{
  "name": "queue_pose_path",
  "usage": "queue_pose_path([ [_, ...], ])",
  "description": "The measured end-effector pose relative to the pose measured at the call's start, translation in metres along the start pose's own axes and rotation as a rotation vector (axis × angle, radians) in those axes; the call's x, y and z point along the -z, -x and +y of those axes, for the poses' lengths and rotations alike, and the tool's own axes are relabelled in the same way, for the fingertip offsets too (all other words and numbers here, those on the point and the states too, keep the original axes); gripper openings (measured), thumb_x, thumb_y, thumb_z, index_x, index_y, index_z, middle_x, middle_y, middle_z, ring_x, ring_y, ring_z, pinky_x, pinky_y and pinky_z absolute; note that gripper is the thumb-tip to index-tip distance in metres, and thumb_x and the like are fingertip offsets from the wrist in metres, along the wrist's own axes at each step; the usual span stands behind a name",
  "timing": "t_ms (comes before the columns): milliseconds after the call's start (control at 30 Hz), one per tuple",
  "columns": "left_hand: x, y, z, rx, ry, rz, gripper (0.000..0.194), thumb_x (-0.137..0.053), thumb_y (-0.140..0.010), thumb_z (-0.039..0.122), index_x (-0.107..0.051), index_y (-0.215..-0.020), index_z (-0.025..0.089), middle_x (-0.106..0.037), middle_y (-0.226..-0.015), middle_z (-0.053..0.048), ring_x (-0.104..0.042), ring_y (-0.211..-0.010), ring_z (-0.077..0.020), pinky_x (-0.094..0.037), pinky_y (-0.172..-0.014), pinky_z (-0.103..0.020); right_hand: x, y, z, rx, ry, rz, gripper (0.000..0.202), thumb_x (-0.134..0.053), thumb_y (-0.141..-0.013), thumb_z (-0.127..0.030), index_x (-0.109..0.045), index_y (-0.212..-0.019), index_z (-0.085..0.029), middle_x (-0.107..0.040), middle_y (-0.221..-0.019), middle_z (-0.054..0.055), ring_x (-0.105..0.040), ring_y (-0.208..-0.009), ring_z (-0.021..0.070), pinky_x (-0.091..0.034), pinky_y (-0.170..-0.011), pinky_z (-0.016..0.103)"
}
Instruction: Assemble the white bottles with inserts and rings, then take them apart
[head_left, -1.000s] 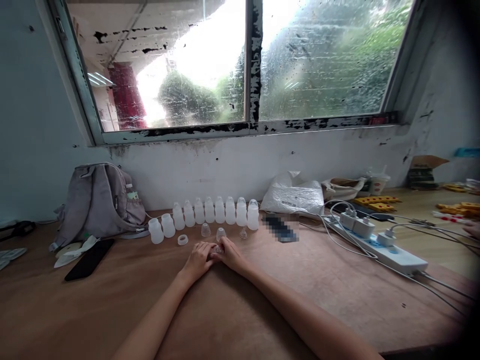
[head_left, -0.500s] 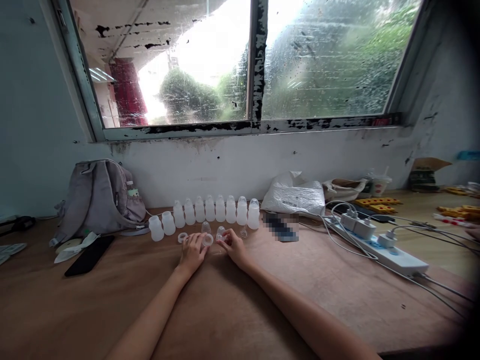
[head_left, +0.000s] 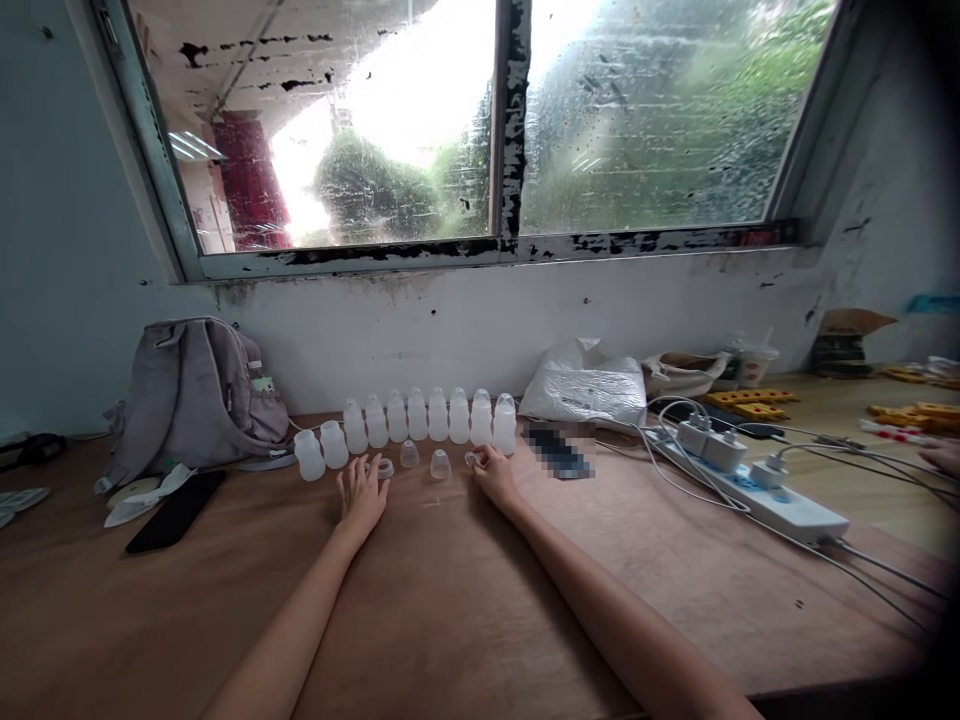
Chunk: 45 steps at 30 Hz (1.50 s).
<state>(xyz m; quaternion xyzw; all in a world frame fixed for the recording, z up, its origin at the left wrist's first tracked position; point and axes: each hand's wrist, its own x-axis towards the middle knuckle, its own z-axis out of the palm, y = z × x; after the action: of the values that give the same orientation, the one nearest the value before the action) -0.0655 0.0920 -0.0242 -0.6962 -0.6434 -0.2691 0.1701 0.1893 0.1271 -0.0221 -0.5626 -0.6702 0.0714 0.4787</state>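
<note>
My left hand (head_left: 364, 497) rests on the table with its fingers spread. A whitish screw ring (head_left: 385, 468) lies by its thumb; whether they touch I cannot tell. My right hand (head_left: 496, 477) pinches a small clear bottle nipple (head_left: 471, 459) between its fingertips. Between the hands stand two translucent domed caps, one cap (head_left: 409, 455) farther back and another cap (head_left: 439, 464) nearer. Behind them runs a row of several frosted baby bottles (head_left: 416, 415) with domed tops. Two bottles without tops, an outer one (head_left: 309, 456) and an inner one (head_left: 334, 445), stand at the row's left end.
At the left are a grey backpack (head_left: 195, 400) and a black phone (head_left: 176, 512). A silver bag (head_left: 585, 385) and a blurred-out dark object (head_left: 559, 452) lie right of the bottles. A white power strip (head_left: 787, 510) with cables stretches farther right. Another person's hand (head_left: 941, 455) shows at the right edge.
My right hand has let go of the nearer domed cap, moved right and taken hold of the nipple. My left hand has shifted left, and a ring now shows closer to its thumb.
</note>
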Motion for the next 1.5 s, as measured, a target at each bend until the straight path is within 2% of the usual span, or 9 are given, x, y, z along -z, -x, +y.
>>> queue_pose_path([
  [100,0.001,0.002,0.002,-0.056,0.024,-0.004,0.037,-0.045,-0.078,0.027,-0.046,-0.114,0.021,-0.048,-0.118,-0.011,-0.036,-0.113,-0.0251,-0.026,-0.093,-0.044,-0.003,0.0,0.002,0.01,0.029,-0.038,0.026,-0.044,-0.061,-0.007,-0.058,-0.081,-0.016,-0.056,-0.076,0.004,-0.052,-0.067,0.0148,-0.042,-0.066,0.026],
  [300,0.002,0.005,0.003,-0.102,0.05,-0.037,0.036,-0.044,-0.078,0.026,-0.047,-0.114,0.021,-0.05,-0.117,-0.01,-0.04,-0.111,-0.0246,-0.028,-0.092,-0.043,-0.006,0.0,0.003,0.008,0.072,-0.091,0.045,-0.041,-0.061,-0.002,-0.052,-0.102,-0.013,-0.061,-0.081,0.006,-0.055,-0.071,0.0151,-0.042,-0.065,0.024],
  [500,-0.001,0.005,0.0,-0.118,0.064,-0.08,0.038,-0.04,-0.081,0.027,-0.045,-0.118,0.022,-0.046,-0.125,-0.009,-0.036,-0.117,-0.0252,-0.026,-0.096,-0.046,-0.005,-0.002,0.002,-0.01,0.141,-0.138,0.02,-0.048,-0.07,-0.013,-0.059,-0.087,-0.011,-0.063,-0.079,0.009,-0.057,-0.074,0.0177,-0.041,-0.065,0.025],
  [600,-0.002,0.005,0.0,-0.113,0.081,-0.114,0.038,-0.039,-0.081,0.027,-0.046,-0.118,0.024,-0.045,-0.126,-0.007,-0.037,-0.117,-0.0243,-0.026,-0.096,-0.045,-0.006,-0.001,0.001,-0.013,0.177,-0.157,0.016,-0.05,-0.073,-0.019,-0.06,-0.083,-0.013,-0.064,-0.078,0.01,-0.058,-0.074,0.0194,-0.039,-0.065,0.026],
  [800,0.001,0.005,0.001,-0.088,0.109,-0.128,0.036,-0.04,-0.081,0.027,-0.046,-0.116,0.025,-0.046,-0.125,-0.007,-0.039,-0.115,-0.0236,-0.028,-0.095,-0.046,-0.005,-0.001,0.0,0.005,0.196,-0.185,0.014,-0.052,-0.074,-0.024,-0.061,-0.079,-0.015,-0.064,-0.076,0.007,-0.058,-0.069,0.0168,-0.038,-0.06,0.023],
  [1000,0.0,0.005,0.001,-0.084,0.11,-0.134,0.036,-0.04,-0.081,0.026,-0.046,-0.116,0.023,-0.046,-0.126,-0.008,-0.039,-0.115,-0.0241,-0.028,-0.095,-0.048,-0.004,-0.002,-0.001,0.031,0.201,-0.187,0.016,-0.051,-0.074,-0.02,-0.063,-0.081,-0.014,-0.066,-0.078,0.008,-0.059,-0.069,0.017,-0.039,-0.061,0.023],
  [1367,-0.001,0.005,0.001,-0.076,0.093,-0.126,0.036,-0.039,-0.081,0.027,-0.046,-0.116,0.022,-0.046,-0.125,-0.008,-0.039,-0.115,-0.0245,-0.027,-0.096,-0.048,-0.009,-0.006,0.01,-0.039,0.275,-0.112,0.017,-0.048,-0.073,-0.017,-0.063,-0.079,-0.01,-0.065,-0.077,0.012,-0.058,-0.07,0.0183,-0.039,-0.062,0.024],
  [1500,0.001,0.006,0.001,-0.022,0.05,-0.144,0.039,-0.038,-0.081,0.031,-0.045,-0.117,0.02,-0.044,-0.127,-0.009,-0.037,-0.117,-0.025,-0.024,-0.097,-0.048,-0.009,-0.006,0.01,-0.054,0.295,-0.09,0.018,-0.048,-0.072,-0.014,-0.061,-0.083,-0.009,-0.064,-0.078,0.013,-0.058,-0.072,0.0184,-0.039,-0.063,0.024],
])
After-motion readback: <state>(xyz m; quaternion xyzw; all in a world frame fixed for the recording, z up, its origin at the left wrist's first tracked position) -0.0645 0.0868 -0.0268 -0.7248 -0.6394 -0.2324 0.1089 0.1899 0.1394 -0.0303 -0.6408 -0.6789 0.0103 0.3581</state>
